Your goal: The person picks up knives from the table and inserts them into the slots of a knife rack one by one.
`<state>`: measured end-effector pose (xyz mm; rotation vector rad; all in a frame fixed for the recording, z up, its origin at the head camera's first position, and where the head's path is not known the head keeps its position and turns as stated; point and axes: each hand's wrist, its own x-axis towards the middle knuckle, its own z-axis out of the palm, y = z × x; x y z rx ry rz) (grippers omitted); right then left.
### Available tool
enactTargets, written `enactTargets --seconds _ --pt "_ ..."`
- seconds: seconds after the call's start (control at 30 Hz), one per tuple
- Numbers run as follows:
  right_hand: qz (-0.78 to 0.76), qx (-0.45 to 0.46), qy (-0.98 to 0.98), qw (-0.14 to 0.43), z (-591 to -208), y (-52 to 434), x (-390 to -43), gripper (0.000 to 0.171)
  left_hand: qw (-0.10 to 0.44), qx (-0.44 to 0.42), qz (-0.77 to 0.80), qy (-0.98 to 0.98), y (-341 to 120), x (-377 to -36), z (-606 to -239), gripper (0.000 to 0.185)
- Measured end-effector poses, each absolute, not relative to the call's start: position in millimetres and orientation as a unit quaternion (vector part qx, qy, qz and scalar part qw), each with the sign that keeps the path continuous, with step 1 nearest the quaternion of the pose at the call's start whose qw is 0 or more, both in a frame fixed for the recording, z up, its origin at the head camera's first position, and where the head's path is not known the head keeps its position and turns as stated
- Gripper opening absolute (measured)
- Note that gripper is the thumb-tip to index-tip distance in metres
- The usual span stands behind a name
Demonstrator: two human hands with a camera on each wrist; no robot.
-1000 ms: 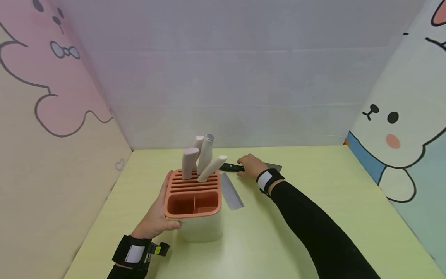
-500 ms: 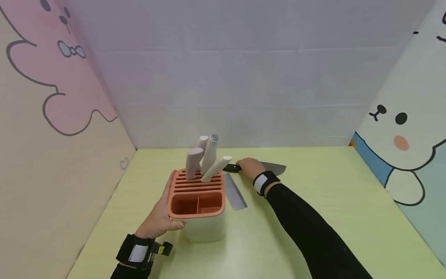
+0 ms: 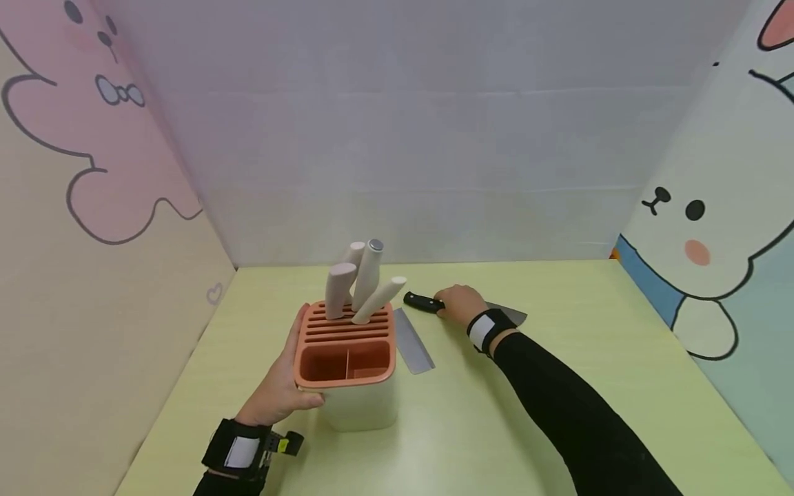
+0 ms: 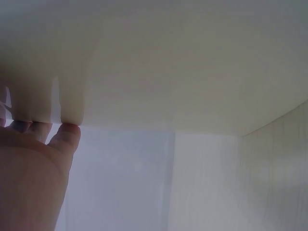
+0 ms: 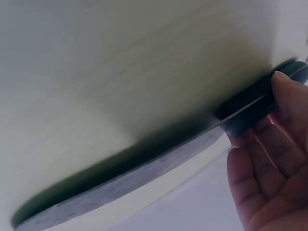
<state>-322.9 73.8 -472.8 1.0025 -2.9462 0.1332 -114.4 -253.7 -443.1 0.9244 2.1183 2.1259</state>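
Holding the black-handled knife [image 3: 428,304] by its handle, far right of the knife block [image 3: 344,358] on the desk [image 3: 558,386], the right hand [image 3: 460,305] could slip onto the sharp blade. The left hand [image 3: 280,386] lies flat on the block.

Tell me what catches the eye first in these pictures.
The orange-topped knife block stands near the middle of the yellow-green table, four pale handles sticking up from its slots, with the left hand against its left side. Just right of it a bare blade lies flat. Behind that, the right hand grips the black-handled knife.
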Motion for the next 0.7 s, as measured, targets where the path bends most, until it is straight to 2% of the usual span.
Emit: enactTargets --seconds 0.23,0.7 --pt "0.046 0.302 -0.952 -0.016 -466 102 -306 0.028 0.003 0.294 0.674 0.677 -253 -115 -445 0.124" --pt "0.048 0.282 -0.958 -0.039 -454 149 -274 0.026 -0.002 0.300 0.668 0.681 -256 -118 -444 0.124"
